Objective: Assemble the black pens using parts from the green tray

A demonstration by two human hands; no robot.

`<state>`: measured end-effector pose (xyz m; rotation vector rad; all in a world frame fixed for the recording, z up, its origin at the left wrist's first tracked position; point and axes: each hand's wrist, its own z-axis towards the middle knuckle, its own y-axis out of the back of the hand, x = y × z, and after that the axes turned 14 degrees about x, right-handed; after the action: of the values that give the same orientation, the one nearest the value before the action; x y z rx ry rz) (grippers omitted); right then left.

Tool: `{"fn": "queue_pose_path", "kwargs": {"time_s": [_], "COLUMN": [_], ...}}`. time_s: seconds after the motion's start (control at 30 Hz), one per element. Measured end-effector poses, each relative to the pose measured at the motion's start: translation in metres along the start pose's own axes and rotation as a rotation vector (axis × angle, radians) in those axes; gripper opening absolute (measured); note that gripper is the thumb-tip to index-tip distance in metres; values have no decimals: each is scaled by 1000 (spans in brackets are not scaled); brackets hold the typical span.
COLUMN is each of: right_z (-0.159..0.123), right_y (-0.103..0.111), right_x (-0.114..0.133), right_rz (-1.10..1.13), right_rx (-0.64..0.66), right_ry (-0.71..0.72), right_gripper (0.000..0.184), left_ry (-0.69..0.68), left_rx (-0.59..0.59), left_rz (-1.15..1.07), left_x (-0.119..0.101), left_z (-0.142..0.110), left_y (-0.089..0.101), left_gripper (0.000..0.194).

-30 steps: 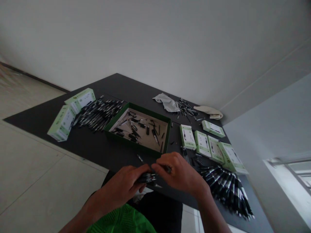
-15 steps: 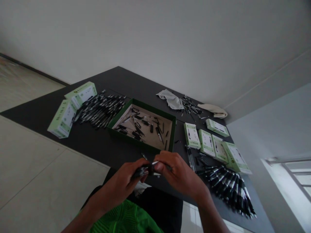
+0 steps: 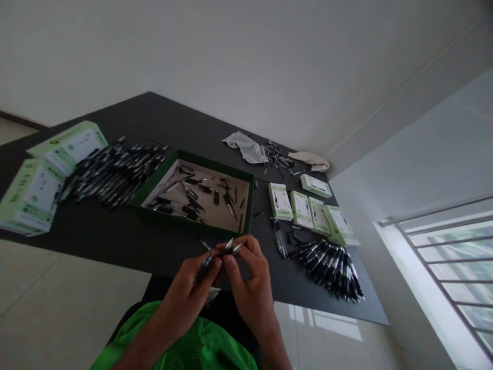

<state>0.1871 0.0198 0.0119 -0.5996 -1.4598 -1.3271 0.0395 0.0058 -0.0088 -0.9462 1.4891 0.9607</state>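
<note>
My left hand [image 3: 192, 288] and my right hand [image 3: 248, 285] meet just in front of the black table's [image 3: 115, 241] near edge. Together they grip a small bunch of black pens [image 3: 221, 250] whose silver tips point up and to the right. The left hand clasps the barrels from below. With its fingertips, the right hand pinches the upper ends. Just beyond the hands lies a green tray [image 3: 246, 205] with several loose pen parts on its brown bottom.
A heap of black pens [image 3: 111, 169] and two green-and-white boxes [image 3: 33, 192] lie at the left. Several small green boxes [image 3: 308, 208] and a fan of pens [image 3: 335, 264] lie at the right. Cloths [image 3: 246, 146] and pen parts sit at the far edge.
The pens in my hands have tilted from lying flat to pointing tips-up. My hands drew closer together and toward me. The view swung right, so the table shifted left.
</note>
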Motion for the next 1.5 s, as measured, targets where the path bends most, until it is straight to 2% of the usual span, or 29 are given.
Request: {"fn": "queue_pose_path", "kwargs": {"time_s": [0.1,0.2,0.27,0.33,0.43,0.5,0.63,0.8,0.97,1.07,1.17,1.23,1.27,1.33,1.37,1.43,1.5], "right_z": [-10,-20,-25,-26,-20,-12,4,12,13,18,47,86,110,161,186,225,249], "right_y": [-5,5,24,50,84,94,91,79,76,71,58,46,39,25,18,6,-4], "right_x": [-3,-6,-11,-20,-45,-67,-102,-116,-109,-79,-31,-4,5,10,8,-3,-17], "right_rz": [-61,-74,-55,-50,-220,-394,-533,-603,-648,-669,-652,-650,-670,-775,-791,-822,-861], "right_rx": [-148,-176,-219,-276,-275,-235,-176,-190,-215,-251,-170,9,126,348,415,497,547], "right_ry": [-20,-20,-61,-138,-272,-336,-401,-439,-427,-353,-88,88,133,82,55,4,-55], "right_gripper": [20,24,29,34,41,39,33,32,34,38,27,21,22,27,27,25,21], "left_ry": [14,17,10,7,-16,-34,-41,-83,-27,22,13,-2,-2,7,15,36,63], "left_rx": [43,90,126,111,-7,-85,-159,-136,-114,-157,-169,-147,-128,-94,-90,-118,-184], "left_rz": [-6,-25,-77,-141,-230,-269,-226,-134,-215,-270,-357,-414,-426,-421,-412,-395,-386], "left_x": [1,0,1,3,8,10,11,11,21,27,29,28,27,25,24,23,24], "left_z": [5,7,8,7,3,-1,-10,-18,-20,-18,-17,-18,-19,-24,-26,-31,-35], "left_y": [-10,-17,-19,-18,-12,-6,4,14,20,22,25,28,30,35,37,41,44], "left_gripper": [44,43,42,45,48,47,47,47,38,33,30,25,23,23,23,24,25]}}
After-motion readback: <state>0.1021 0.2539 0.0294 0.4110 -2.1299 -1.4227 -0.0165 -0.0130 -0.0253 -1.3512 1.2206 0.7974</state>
